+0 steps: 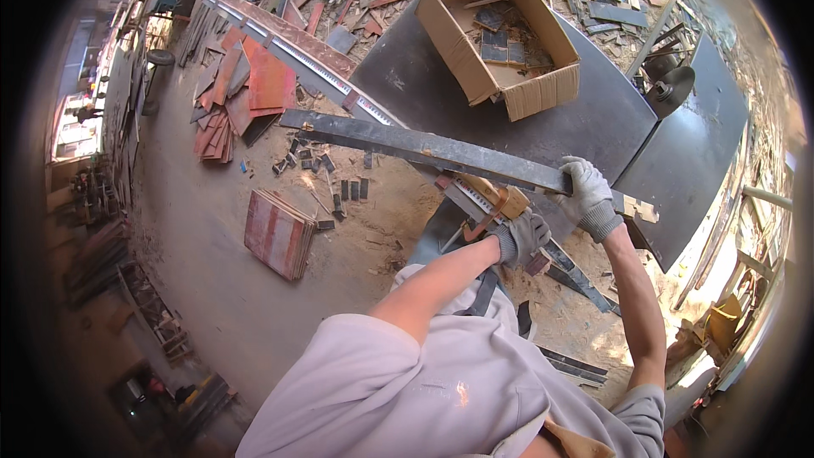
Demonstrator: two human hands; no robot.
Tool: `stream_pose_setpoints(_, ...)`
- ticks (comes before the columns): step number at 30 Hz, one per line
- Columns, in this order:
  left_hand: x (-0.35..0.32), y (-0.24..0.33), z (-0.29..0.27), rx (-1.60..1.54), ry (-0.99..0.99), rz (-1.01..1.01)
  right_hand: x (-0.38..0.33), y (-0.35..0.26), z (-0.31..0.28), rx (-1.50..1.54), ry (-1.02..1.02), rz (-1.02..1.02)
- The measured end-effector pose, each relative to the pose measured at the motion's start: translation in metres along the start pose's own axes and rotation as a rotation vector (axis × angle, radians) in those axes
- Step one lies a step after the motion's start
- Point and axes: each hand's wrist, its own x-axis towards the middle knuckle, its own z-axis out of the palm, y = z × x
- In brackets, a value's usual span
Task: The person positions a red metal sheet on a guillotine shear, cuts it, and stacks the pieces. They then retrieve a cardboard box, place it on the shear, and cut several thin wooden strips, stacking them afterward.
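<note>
My right hand (585, 193), in a pale work glove, is closed on the near end of a long, narrow dark board (424, 149). The board reaches out to the left, across the edge of a dark tabletop (593, 131). Just below it, my left hand (523, 237), in a grey glove, has curled fingers beside a wooden block (507, 201) at the table's near edge. What those fingers grip is hidden. A round saw blade (670, 92) stands up from the table to the right of my right hand.
An open cardboard box (543, 100) with dark offcuts sits on the tabletop. A long rail with a measuring scale (292, 53) runs to the far left. On the floor lie a stack of reddish boards (275, 233), a pile of red panels (267, 80) and scattered scraps.
</note>
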Motion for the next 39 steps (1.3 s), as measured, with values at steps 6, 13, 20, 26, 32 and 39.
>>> stream_pose_setpoints(6, 0.003, 0.011, -0.001, 0.048, 0.121, -0.051, 0.030, -0.039, 0.067, 0.007, -0.212, 0.149)
stream_pose_setpoints(13, 0.005, 0.010, 0.020, 0.071, 0.100, -0.047, 0.031, -0.053, 0.041, 0.111, -0.180, 0.122)
stream_pose_setpoints(20, 0.011, 0.029, 0.052, -0.029, 0.196, -0.078, 0.056, -0.080, 0.049, 0.143, -0.082, 0.222)
stream_pose_setpoints(26, 0.026, 0.046, 0.050, -0.051, 0.395, -0.047, 0.086, -0.116, 0.076, -0.019, 0.057, 0.231)
stream_pose_setpoints(32, 0.033, 0.037, 0.001, -0.106, 0.260, -0.038, 0.053, -0.099, 0.042, 0.108, 0.462, 0.029)
stream_pose_setpoints(39, 0.085, -0.011, 0.004, -0.009, 0.055, -0.033, -0.178, 0.048, 0.044, -0.008, 0.755, 0.599)
